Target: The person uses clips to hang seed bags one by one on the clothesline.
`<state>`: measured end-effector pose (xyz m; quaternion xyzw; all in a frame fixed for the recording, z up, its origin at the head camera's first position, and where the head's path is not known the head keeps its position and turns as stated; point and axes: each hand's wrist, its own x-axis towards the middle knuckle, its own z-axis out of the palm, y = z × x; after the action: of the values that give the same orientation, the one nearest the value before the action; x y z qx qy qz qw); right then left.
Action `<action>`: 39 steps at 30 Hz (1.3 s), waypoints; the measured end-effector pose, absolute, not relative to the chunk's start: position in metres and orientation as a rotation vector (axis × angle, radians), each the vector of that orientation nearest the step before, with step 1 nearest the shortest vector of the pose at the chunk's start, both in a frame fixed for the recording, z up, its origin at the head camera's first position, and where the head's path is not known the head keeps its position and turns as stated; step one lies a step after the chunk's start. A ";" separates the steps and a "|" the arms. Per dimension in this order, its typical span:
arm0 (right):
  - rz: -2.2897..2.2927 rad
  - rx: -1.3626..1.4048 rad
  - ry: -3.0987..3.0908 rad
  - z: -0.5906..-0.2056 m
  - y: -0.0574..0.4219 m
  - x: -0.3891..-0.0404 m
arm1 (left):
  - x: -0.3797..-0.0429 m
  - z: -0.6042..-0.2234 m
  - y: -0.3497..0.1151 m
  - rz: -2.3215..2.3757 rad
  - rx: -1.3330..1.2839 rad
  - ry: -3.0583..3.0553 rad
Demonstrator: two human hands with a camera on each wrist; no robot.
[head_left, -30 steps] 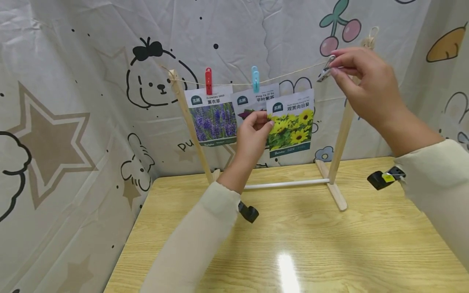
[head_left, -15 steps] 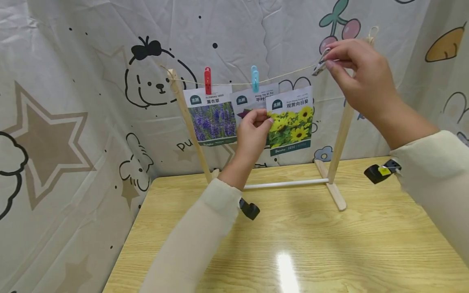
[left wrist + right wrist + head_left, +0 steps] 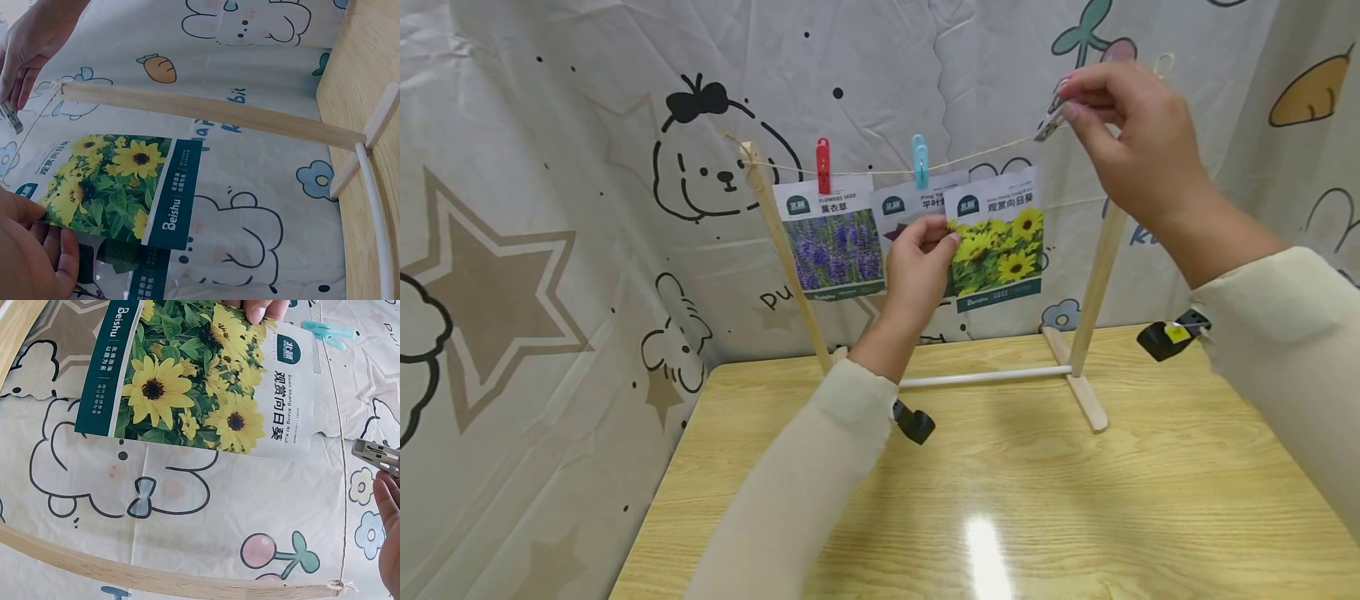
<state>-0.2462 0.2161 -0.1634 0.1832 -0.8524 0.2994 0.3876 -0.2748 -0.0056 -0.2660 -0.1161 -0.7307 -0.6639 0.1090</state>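
Observation:
My left hand (image 3: 919, 265) pinches a sunflower seed packet (image 3: 998, 250) by its left edge, below the twine (image 3: 992, 151). The packet hangs upright, overlapping the middle packet (image 3: 898, 208) in the head view. My right hand (image 3: 1138, 137) pinches a silver metal clothespin (image 3: 379, 455) between thumb and fingers, close to the twine, above and right of the sunflower packet's top. A red clothespin (image 3: 823, 167) holds a packet with purple flowers (image 3: 835, 250) on the twine. From a light blue clothespin (image 3: 921, 162) hangs the middle packet, partly hidden by my left hand.
Two wooden posts, the left post (image 3: 790, 258) and the right post (image 3: 1097, 292), carry the twine. A white rod (image 3: 992, 377) joins them low down, over the wood-grain table (image 3: 1000, 483). A cartoon-printed cloth (image 3: 880, 75) hangs behind.
My right hand has moved left and slightly up with the metal clothespin, along the twine toward the sunflower packet. The sunflower packet has risen a little in my left hand.

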 end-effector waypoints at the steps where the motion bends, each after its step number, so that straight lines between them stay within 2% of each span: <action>1: 0.751 0.469 -2.170 -0.163 0.215 -0.247 | -0.275 -0.266 -0.005 -1.954 -0.344 -2.147; 39: 0.656 0.597 -2.267 -0.145 0.196 -0.259 | -0.276 -0.256 0.004 -1.950 -0.359 -2.107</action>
<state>-0.2588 0.1956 -0.1449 0.2300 -0.8737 0.2529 0.3461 -0.2758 0.0035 -0.2565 -0.1233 -0.7225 -0.6689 0.1238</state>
